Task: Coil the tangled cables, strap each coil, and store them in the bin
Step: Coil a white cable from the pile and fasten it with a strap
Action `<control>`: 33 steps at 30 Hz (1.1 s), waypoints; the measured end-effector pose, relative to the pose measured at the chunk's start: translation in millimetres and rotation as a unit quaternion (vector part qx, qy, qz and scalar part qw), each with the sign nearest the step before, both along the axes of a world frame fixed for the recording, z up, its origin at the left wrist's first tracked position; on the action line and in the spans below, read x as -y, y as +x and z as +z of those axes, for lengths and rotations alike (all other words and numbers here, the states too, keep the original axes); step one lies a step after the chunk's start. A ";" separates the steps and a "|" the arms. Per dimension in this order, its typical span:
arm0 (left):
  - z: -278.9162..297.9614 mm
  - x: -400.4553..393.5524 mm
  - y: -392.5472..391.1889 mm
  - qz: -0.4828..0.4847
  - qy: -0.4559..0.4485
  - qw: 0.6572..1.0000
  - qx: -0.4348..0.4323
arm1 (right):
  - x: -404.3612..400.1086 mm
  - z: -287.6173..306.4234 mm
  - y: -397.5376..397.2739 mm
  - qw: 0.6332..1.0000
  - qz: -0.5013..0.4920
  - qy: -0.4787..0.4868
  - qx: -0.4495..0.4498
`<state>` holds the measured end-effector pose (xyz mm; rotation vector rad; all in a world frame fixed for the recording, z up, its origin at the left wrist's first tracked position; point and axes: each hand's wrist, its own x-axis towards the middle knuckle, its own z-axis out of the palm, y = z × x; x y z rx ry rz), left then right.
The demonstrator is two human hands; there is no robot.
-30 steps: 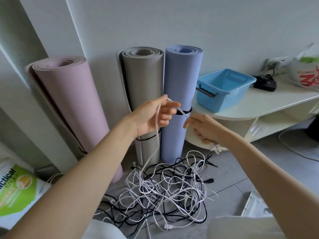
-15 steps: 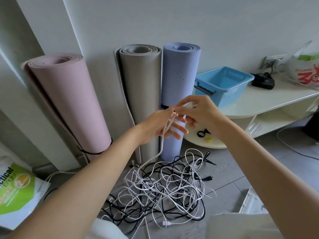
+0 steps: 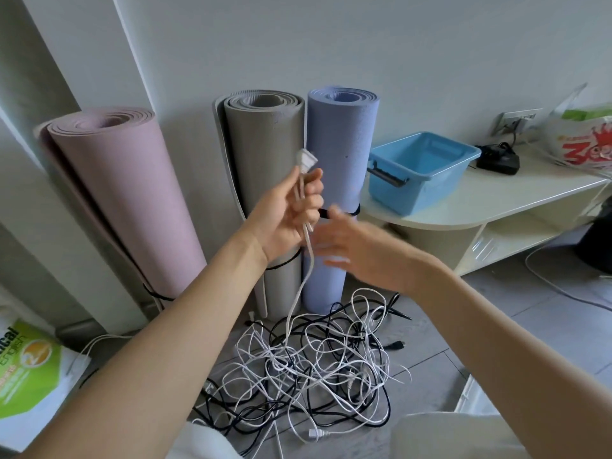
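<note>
Blurred, cut off and hidden parts

The right hand [image 3: 351,241] is smeared by motion, so its fingers [image 3: 334,260] cannot be read; the printed bag [image 3: 586,140] is cut by the right edge.

The three rolled mats look soft and foamy, with a dull, slightly bumpy skin: the pink mat [image 3: 132,200] on the left, the grey mat [image 3: 268,154] in the middle and the purple mat [image 3: 341,154] beside it. The blue bin [image 3: 420,193] at the right is smooth, shiny plastic with a dark handle. The shelf [image 3: 496,200] under it is glossy and cream. The cables [image 3: 314,369] at the bottom have smooth plastic coats, white and black. The floor [image 3: 530,326] is smooth grey tile. The wall [image 3: 397,44] is plain and matt.
</note>
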<state>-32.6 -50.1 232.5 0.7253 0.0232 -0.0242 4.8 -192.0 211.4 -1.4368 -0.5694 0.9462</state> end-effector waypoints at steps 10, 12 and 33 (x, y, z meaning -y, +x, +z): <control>-2.2 6.2 -15.0 0.000 0.162 0.986 -0.031 | 0.3 -17.4 -2.6 0.949 0.062 -0.199 0.237; -6.9 6.4 -24.6 -0.077 0.216 0.972 -0.051 | 5.8 -22.5 6.2 0.893 0.065 -0.307 0.322; -75.3 -51.6 -27.6 -0.054 0.277 0.917 -0.284 | 23.4 19.8 38.5 0.993 -0.103 0.060 0.002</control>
